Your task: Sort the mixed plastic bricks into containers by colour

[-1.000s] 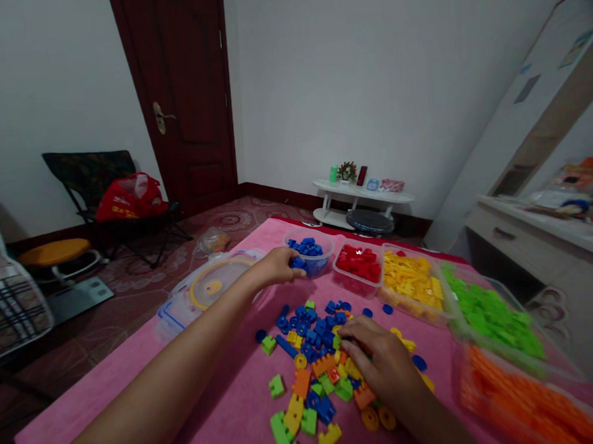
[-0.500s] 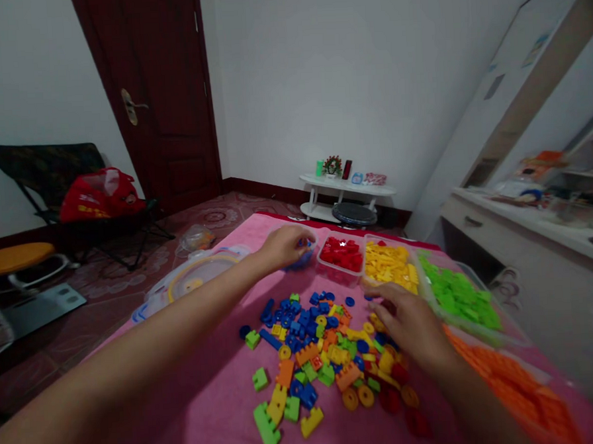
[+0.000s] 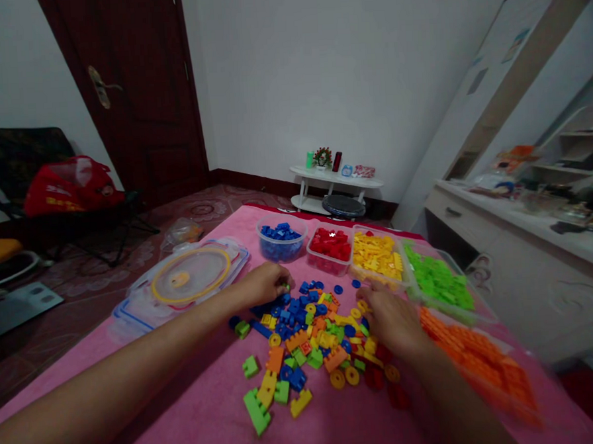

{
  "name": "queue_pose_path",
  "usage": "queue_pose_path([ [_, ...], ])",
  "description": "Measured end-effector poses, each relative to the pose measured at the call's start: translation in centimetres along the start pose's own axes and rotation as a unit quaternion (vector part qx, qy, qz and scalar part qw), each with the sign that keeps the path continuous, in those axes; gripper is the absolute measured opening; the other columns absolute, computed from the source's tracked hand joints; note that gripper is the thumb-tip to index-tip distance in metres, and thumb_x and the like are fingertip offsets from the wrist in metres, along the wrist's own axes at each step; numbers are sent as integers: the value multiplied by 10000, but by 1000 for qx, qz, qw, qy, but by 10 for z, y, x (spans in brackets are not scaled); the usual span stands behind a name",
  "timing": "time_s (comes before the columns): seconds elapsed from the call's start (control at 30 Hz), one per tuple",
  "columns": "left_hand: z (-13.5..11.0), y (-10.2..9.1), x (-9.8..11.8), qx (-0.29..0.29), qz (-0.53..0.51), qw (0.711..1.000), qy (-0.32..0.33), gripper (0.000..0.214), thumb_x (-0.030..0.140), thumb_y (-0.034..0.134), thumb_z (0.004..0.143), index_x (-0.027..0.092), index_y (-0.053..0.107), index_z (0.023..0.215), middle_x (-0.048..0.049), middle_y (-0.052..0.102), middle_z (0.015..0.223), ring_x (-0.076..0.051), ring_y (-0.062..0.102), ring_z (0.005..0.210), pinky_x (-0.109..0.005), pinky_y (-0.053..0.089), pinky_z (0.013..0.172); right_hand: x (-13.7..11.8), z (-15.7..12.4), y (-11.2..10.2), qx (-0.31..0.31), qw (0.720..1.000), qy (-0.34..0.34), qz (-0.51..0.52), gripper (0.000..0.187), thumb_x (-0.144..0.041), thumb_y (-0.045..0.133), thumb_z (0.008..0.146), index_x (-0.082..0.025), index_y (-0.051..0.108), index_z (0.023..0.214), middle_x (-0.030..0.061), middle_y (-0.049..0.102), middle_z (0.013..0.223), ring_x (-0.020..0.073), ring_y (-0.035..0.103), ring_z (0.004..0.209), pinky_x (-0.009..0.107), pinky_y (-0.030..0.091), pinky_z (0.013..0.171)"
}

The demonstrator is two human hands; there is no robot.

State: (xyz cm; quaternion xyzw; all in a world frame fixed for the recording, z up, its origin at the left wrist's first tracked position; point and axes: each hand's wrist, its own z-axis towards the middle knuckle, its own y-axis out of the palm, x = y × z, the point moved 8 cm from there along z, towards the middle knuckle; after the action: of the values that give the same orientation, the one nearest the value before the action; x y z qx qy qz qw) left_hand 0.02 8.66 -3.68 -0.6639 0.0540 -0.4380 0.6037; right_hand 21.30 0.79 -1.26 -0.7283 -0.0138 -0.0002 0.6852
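Observation:
A mixed heap of plastic toy bricks and wheels point(image 3: 307, 334) lies on the pink cloth point(image 3: 196, 393). My left hand point(image 3: 266, 283) is at the heap's far left edge, fingers curled in a pinch, with a small green brick point(image 3: 286, 287) at the fingertips and blue bricks point(image 3: 294, 315) just beside it. Over the right side of the heap is my right hand point(image 3: 389, 315), fingers bent down and closed near a yellow wheel point(image 3: 363, 306). Its palm faces down, so what the fingers hold, if anything, is hidden.
Beyond the heap stand tubs of blue point(image 3: 281, 239), red point(image 3: 330, 247) and yellow bricks point(image 3: 376, 254). Green point(image 3: 441, 280) and orange bricks point(image 3: 482, 358) fill containers along the right. Stacked clear lids point(image 3: 190, 277) lie left. A white cabinet point(image 3: 517, 257) stands right of the table.
My left hand has come back from the blue tub to the heap's far left edge. My right hand stays over the heap's right side, fingers lower. The camera view has shifted.

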Motion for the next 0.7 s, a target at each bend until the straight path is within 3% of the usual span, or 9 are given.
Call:
queue_pose_path([
  [0.13,-1,0,-4,-6,-44,999,-8,181,162,571,715,142,670,865,-38,688,780,-123,593,665,-187,405,584,-6,-4,2,-48,998,-29,10,203,-201,601,723,-245,669,910,52,663,957,226,593,905,282,300,637],
  [0.37,-5,8,-27,-16,-117,990,-72,209,234,631,688,123,676,860,-43,683,759,-129,590,653,-189,399,562,-8,-7,11,-47,998,-37,2,140,-196,620,685,-201,646,822,72,662,893,221,589,833,279,252,585],
  [0.5,-19,-20,-9,41,-46,997,-52,204,296,616,720,128,680,818,-30,653,711,-114,553,617,-190,376,549,-12,-8,-4,-5,999,-40,37,142,-222,586,714,-203,631,847,57,658,838,202,577,757,272,249,564],
  [0.57,-31,-37,7,51,2,998,-28,192,273,595,731,130,686,822,-29,646,722,-110,539,625,-192,374,567,-24,-9,-12,23,992,-72,96,167,-220,547,752,-211,637,893,41,653,842,172,566,723,263,278,575],
  [0.7,-63,-46,26,-52,38,998,-7,193,176,591,700,155,693,862,-23,649,784,-107,545,657,-191,387,602,-69,-19,-18,23,957,-192,215,193,-206,545,769,-222,668,917,27,633,890,149,555,778,240,336,641],
])
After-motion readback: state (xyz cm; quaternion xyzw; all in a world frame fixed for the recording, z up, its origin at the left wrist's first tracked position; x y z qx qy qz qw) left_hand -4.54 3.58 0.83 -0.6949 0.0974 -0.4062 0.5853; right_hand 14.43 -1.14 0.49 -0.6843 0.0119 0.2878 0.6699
